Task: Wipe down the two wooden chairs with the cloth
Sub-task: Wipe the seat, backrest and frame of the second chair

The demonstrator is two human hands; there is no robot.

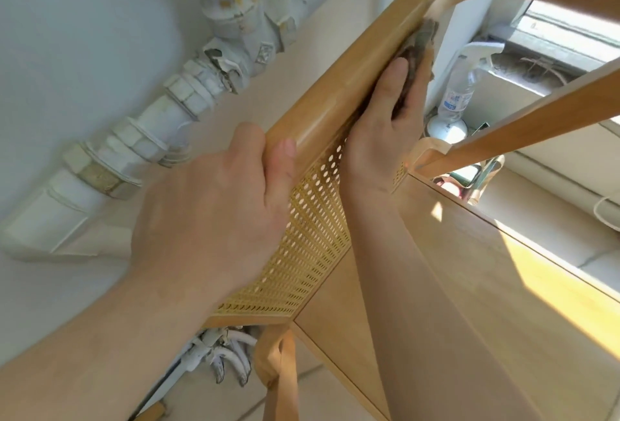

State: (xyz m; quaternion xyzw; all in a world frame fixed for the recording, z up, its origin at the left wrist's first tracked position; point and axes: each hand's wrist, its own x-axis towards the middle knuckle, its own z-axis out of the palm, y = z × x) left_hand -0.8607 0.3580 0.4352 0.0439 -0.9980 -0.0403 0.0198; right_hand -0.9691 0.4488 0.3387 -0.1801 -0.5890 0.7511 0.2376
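A light wooden chair [335, 91] with a curved top rail and a woven cane back panel [302, 259] fills the middle. The left hand [214, 205] grips the near end of the rail, fingers curled over it. Farther along, the right hand [385, 125] holds a dark grey-brown cloth [421, 41] against the rail's inner side, thumb lying on it. White painted pipes [161, 132] with peeling joints run along the left wall. A clear plastic spray bottle [459, 95] stands far right, beyond the chair's armrest [536, 118].

The chair frame [335, 95] is glossy wood, its back panel [302, 252] woven cane (finely perforated), the cloth [423, 37] seemingly coarse.
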